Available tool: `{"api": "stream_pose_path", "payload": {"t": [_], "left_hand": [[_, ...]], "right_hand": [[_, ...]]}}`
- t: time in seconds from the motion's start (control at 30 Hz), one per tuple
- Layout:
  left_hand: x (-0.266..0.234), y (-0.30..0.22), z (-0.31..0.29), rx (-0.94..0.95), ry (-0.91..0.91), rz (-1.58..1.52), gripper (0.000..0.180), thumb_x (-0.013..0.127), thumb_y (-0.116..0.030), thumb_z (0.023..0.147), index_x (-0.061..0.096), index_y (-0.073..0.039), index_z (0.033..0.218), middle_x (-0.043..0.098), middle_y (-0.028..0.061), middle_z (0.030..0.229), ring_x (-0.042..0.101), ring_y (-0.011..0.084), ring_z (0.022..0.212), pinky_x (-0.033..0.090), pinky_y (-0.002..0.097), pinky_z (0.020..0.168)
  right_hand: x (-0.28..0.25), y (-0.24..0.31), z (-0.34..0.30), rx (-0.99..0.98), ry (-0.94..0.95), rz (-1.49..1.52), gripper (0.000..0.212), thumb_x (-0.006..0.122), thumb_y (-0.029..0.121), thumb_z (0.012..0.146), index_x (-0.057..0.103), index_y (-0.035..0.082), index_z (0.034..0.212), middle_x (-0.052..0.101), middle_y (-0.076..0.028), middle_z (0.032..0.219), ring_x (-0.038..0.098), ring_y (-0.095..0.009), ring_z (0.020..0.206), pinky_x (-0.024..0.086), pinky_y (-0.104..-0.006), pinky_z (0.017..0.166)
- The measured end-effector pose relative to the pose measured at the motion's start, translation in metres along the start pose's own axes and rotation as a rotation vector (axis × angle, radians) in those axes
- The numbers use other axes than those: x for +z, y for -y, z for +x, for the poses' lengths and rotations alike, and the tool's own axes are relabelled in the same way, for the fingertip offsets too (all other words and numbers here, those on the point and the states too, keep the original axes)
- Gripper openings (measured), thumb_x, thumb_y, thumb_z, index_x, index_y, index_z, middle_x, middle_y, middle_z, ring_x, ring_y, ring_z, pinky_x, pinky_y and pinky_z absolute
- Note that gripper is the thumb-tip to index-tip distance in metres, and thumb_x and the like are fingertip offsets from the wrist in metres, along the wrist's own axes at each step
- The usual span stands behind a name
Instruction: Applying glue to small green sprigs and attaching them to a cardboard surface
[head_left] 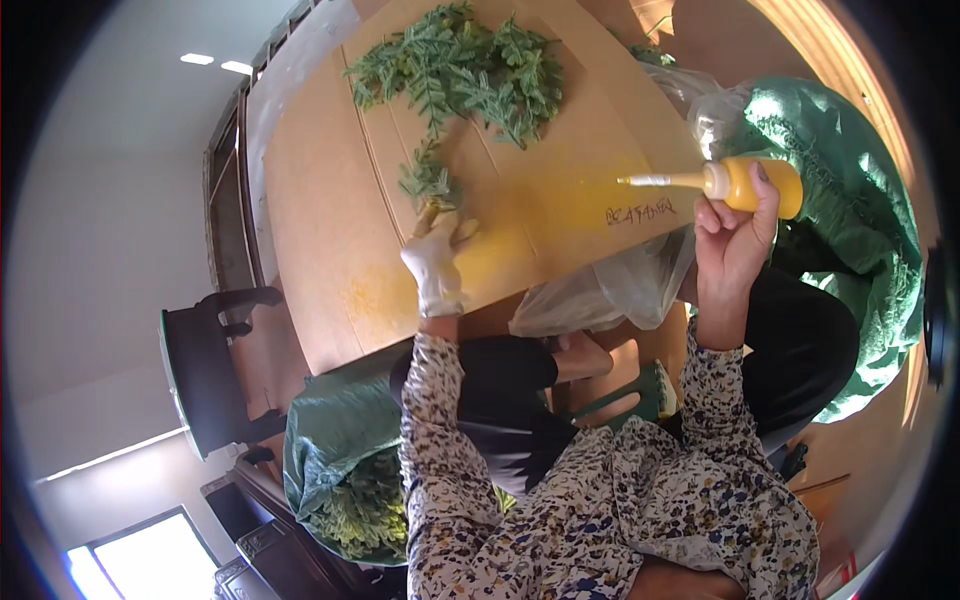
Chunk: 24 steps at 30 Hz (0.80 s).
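Note:
My left hand (pixel 435 255), in a white glove with yellow-stained fingertips, is closed on the lower end of a small artificial green sprig (pixel 427 172) above the cardboard. In my bare right hand (pixel 735 235) is a yellow squeeze bottle (pixel 775 188), tilted on its side. Its long thin nozzle (pixel 660 181) points left toward the sprig, some way apart from it. A pile of similar green sprigs (pixel 460 75) lies at the far side of the cardboard sheet (pixel 330 220). Yellow powdery stains spread over the cardboard near my hands.
Clear plastic wrap (pixel 610 290) hangs at the cardboard's near edge. A large green woven sack (pixel 860 240) stands at the right. Another green bag (pixel 340 420), holding more greenery, sits at the lower left by a dark chair (pixel 215 375). My legs and a sandal (pixel 655 390) are below.

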<state>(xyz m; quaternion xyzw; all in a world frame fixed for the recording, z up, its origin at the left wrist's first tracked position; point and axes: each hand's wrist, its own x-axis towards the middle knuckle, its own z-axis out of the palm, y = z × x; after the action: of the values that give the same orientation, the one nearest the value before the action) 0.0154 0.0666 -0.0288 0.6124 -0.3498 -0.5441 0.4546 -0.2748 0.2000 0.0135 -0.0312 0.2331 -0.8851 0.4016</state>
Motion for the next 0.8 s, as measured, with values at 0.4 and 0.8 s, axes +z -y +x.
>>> {"api": "stream_pose_path", "payload": {"t": [0.4, 0.8], "left_hand": [[-0.026, -0.005, -0.023, 0.527, -0.358, 0.643, 0.041, 0.051, -0.001, 0.081, 0.063, -0.013, 0.119, 0.068, 0.0093, 0.096, 0.056, 0.0118, 0.066, 0.047, 0.0242, 0.062], [0.022, -0.09, 0.097, 0.615, 0.11, 1.541, 0.03, 0.068, -0.026, 0.076, 0.071, -0.015, 0.103, 0.069, 0.0081, 0.084, 0.064, 0.0109, 0.065, 0.052, 0.0269, 0.06]], "right_hand": [[0.0, 0.0, 0.001, 0.017, -0.017, -0.008, 0.018, 0.061, 0.02, 0.084, 0.054, 0.007, 0.094, 0.061, -0.007, 0.079, 0.033, -0.004, 0.044, 0.031, -0.019, 0.043], [0.009, -0.002, -0.01, 0.062, 0.038, -0.039, 0.022, 0.059, 0.023, 0.086, 0.051, 0.006, 0.099, 0.062, -0.011, 0.085, 0.034, -0.003, 0.047, 0.032, -0.0183, 0.045]]}}
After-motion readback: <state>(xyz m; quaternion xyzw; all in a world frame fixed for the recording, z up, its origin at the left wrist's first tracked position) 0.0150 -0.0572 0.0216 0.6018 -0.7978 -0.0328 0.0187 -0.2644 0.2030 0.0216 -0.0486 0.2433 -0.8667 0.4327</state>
